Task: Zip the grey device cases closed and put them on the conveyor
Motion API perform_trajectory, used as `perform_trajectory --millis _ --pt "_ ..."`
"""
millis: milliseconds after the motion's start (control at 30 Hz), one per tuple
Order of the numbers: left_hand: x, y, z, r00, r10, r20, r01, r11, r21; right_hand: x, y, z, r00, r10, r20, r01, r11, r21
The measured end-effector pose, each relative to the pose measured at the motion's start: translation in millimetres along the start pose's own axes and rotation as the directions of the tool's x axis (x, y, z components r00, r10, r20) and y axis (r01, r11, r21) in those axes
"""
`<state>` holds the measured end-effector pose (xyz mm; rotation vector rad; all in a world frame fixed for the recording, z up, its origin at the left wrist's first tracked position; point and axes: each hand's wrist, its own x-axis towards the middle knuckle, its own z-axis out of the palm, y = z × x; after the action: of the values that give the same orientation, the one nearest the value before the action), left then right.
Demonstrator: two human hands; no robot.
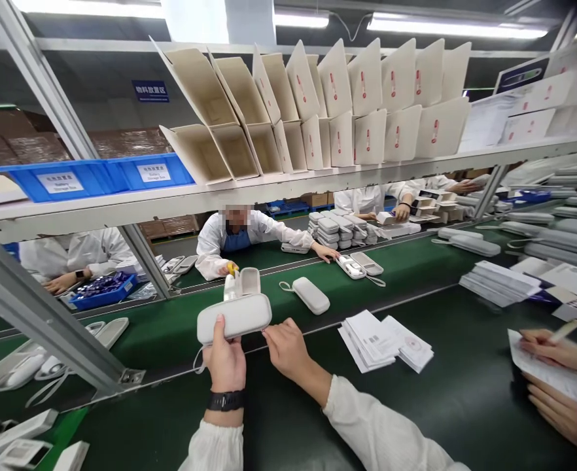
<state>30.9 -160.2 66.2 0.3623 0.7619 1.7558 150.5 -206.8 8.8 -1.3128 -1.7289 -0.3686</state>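
A light grey hard-shell carrying case [234, 317] with a wrist strap is raised over the near edge of the green conveyor belt. My left hand [226, 363] grips it from below, thumb on its front face. At its lower right corner, the fingers of my right hand [288, 347] pinch the edge; any zip pull there is hidden. Just behind it stands an open case [249, 281] with white contents. Another closed case [311, 295] lies on the belt to the right. White printed leaflets [369, 340] rest on the dark green table right of my hands.
A shelf [318, 176] with upright cartons and blue bins [63, 180] crosses overhead. A metal post [48, 307] slants down at left. Co-workers sit across the belt; one reaches to an open case [352, 267]. At right, another person's hands [558, 373] hold paper and a pen.
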Motion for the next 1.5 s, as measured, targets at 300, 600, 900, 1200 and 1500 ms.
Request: perform_trajectory --millis 300,600,900,1200,1500 --pt "35.9 20.2 -33.1 0.969 -0.177 0.174 0.104 0.926 0.362 7.4 54.4 -25.7 0.958 0.006 0.288 -0.028 0.997 0.074" --pt "51.2 30.4 -87.6 0.568 -0.72 0.399 0.27 0.621 0.735 8.7 29.4 -22.5 0.827 -0.185 0.531 0.044 0.963 0.267" --pt "33.7 41.3 -72.3 -0.104 -0.941 0.321 -0.145 0.334 0.931 16.5 3.6 -41.4 0.7 -0.321 0.638 0.091 0.926 0.366" --pt "33.8 33.1 -76.4 0.053 -0.86 0.507 -0.115 0.499 0.859 -8.7 8.3 -17.5 0.75 0.18 0.637 -0.554 0.696 0.456" --pt "17.8 41.3 -48.8 0.526 -0.565 0.635 -0.473 0.426 0.771 14.7 -3.4 -36.9 0.867 0.161 0.472 -0.43 0.723 0.541"
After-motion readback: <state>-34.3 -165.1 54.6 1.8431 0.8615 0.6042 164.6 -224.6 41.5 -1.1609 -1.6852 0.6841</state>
